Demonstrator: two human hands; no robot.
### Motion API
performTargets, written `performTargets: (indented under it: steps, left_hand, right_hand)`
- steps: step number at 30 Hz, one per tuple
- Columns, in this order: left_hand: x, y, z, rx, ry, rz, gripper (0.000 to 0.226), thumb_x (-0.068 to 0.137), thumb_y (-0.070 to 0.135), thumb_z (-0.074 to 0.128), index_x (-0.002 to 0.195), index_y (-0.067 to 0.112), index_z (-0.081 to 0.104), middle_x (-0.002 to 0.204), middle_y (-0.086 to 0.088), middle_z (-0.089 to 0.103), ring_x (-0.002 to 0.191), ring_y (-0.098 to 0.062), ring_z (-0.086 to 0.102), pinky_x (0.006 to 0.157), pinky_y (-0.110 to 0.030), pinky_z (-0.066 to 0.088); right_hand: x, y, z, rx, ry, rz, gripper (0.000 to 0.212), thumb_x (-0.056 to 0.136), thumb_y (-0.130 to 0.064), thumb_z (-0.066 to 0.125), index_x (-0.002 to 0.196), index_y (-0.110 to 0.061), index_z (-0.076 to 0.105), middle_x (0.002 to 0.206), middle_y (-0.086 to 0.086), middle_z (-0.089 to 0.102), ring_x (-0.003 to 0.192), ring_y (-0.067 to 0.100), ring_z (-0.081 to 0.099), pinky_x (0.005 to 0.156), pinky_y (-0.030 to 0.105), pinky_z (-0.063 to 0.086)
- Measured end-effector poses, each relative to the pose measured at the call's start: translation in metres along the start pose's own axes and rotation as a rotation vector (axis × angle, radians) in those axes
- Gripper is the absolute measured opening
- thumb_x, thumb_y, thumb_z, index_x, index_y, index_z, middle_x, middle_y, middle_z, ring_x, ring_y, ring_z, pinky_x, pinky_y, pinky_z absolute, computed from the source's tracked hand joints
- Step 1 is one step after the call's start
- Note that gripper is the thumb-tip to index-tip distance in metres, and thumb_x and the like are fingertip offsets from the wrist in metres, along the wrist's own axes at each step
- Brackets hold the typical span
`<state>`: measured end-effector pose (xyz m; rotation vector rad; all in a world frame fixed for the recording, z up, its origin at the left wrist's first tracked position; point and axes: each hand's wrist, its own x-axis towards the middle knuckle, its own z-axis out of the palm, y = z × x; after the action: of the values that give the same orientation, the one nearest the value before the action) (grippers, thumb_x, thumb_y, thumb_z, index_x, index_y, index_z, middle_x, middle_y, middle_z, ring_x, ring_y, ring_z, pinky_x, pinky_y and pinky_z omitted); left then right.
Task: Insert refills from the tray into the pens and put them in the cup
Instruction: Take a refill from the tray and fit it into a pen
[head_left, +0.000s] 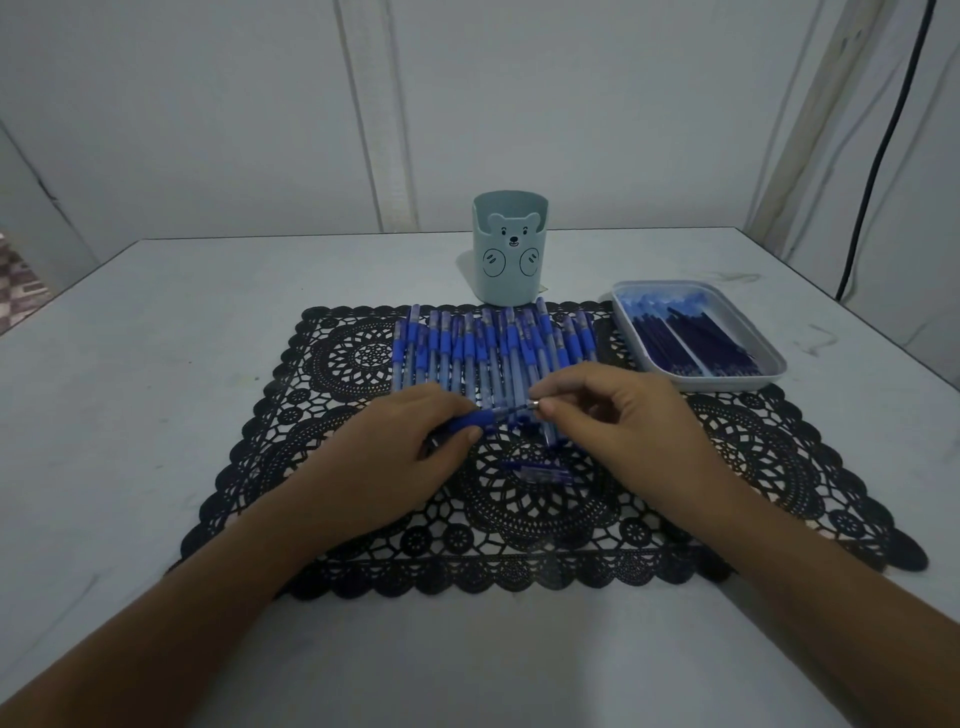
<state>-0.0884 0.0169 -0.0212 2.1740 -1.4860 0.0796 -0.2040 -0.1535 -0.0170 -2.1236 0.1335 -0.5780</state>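
Observation:
Both hands hold one blue pen (498, 415) level above the black lace mat (779, 467). My left hand (415, 447) grips its blue rubber end. The fingers of my right hand (613, 415) pinch the metal-tipped end. A row of several blue pens (488, 353) lies across the mat behind my hands. A loose pen part (540, 472) lies on the mat between my wrists. The pale blue bear cup (510, 249) stands upright behind the row. A pale tray (769, 379) with several dark blue refills (691, 338) sits to the right.
The white table (156, 338) ends at a wall close behind the cup. A black cable (878, 156) hangs down the wall at the far right, behind the tray.

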Motion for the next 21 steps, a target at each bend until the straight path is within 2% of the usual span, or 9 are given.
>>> performTargets:
  steps: [4,7,9,12,14,15,17,19,21]
  left_hand:
    - [-0.0012,0.0026,0.0032,0.01,-0.024,0.031,0.047,0.085,0.049,0.03,0.106,0.021,0.061,0.084,0.011,0.056,0.074,-0.004,0.052,0.068,-0.017,0.043]
    - [-0.0022,0.0029,0.006,0.028,-0.022,0.045,0.043,0.086,0.047,0.031,0.105,0.022,0.061,0.083,0.015,0.053,0.075,-0.004,0.051,0.066,-0.018,0.044]
    - [-0.0023,0.0023,0.0077,0.039,-0.019,0.059,0.041,0.087,0.046,0.032,0.104,0.021,0.061,0.081,0.019,0.048,0.074,-0.004,0.049,0.064,-0.016,0.042]
    - [-0.0023,0.0031,0.0088,0.059,-0.026,0.095,0.037,0.088,0.043,0.035,0.104,0.022,0.061,0.08,0.02,0.046,0.07,-0.002,0.048,0.062,-0.015,0.042]
    - [-0.0024,0.0044,0.0087,0.054,-0.023,0.113,0.035,0.088,0.041,0.036,0.103,0.021,0.061,0.08,0.02,0.045,0.069,-0.002,0.047,0.061,-0.015,0.042]
    - [-0.0023,0.0049,0.0082,0.049,-0.022,0.116,0.035,0.088,0.041,0.036,0.103,0.021,0.061,0.08,0.02,0.045,0.068,-0.002,0.047,0.061,-0.016,0.043]
    - [-0.002,0.0047,0.0077,0.045,-0.022,0.118,0.036,0.089,0.042,0.036,0.103,0.021,0.061,0.08,0.02,0.046,0.068,-0.002,0.049,0.061,-0.019,0.046]
    - [-0.0018,0.0038,0.008,0.043,-0.03,0.123,0.038,0.088,0.044,0.034,0.104,0.022,0.061,0.08,0.023,0.044,0.068,0.0,0.049,0.062,-0.018,0.046]
    - [-0.0023,0.0035,0.0086,0.036,-0.042,0.125,0.041,0.088,0.046,0.034,0.105,0.022,0.061,0.078,0.026,0.041,0.067,0.004,0.047,0.062,-0.012,0.041]
  right_hand:
    - [-0.0035,-0.0034,0.0038,-0.059,-0.089,-0.033,0.017,0.081,-0.007,0.066,0.092,-0.02,0.069,0.065,-0.016,0.057,0.06,-0.01,0.053,0.056,0.003,0.039]
    - [-0.004,-0.0011,0.0049,-0.117,-0.091,-0.057,0.014,0.082,-0.01,0.066,0.091,-0.02,0.068,0.066,-0.016,0.058,0.062,-0.01,0.053,0.056,0.002,0.038]
    - [-0.0041,0.0009,0.0051,-0.141,-0.12,-0.046,0.007,0.086,-0.02,0.061,0.085,-0.025,0.066,0.065,-0.012,0.058,0.061,-0.005,0.053,0.055,0.007,0.039]
    - [-0.0045,0.0029,0.0085,-0.232,-0.146,-0.095,0.031,0.093,-0.039,0.045,0.063,-0.033,0.048,0.053,-0.009,0.049,0.054,0.006,0.048,0.051,0.019,0.036]
    - [-0.0042,0.0006,0.0092,-0.248,-0.137,-0.119,0.035,0.091,-0.05,0.037,0.061,-0.033,0.043,0.053,-0.008,0.047,0.055,0.007,0.047,0.052,0.02,0.036]
    - [-0.0037,-0.0002,0.0084,-0.239,-0.152,-0.113,0.03,0.09,-0.052,0.038,0.067,-0.034,0.044,0.057,-0.008,0.048,0.056,0.004,0.048,0.051,0.017,0.037]
    - [-0.0029,0.0001,0.0054,-0.206,-0.203,-0.083,0.012,0.088,-0.038,0.051,0.079,-0.035,0.045,0.064,-0.007,0.051,0.057,0.0,0.048,0.051,0.012,0.036]
    - [-0.0031,0.0014,0.0038,-0.219,-0.224,-0.09,0.014,0.088,-0.03,0.056,0.077,-0.033,0.047,0.062,-0.009,0.052,0.057,0.0,0.05,0.05,0.012,0.036]
    - [-0.0031,0.002,0.0048,-0.247,-0.221,-0.1,0.026,0.092,-0.04,0.047,0.07,-0.028,0.05,0.058,-0.005,0.055,0.057,0.007,0.052,0.049,0.018,0.038]
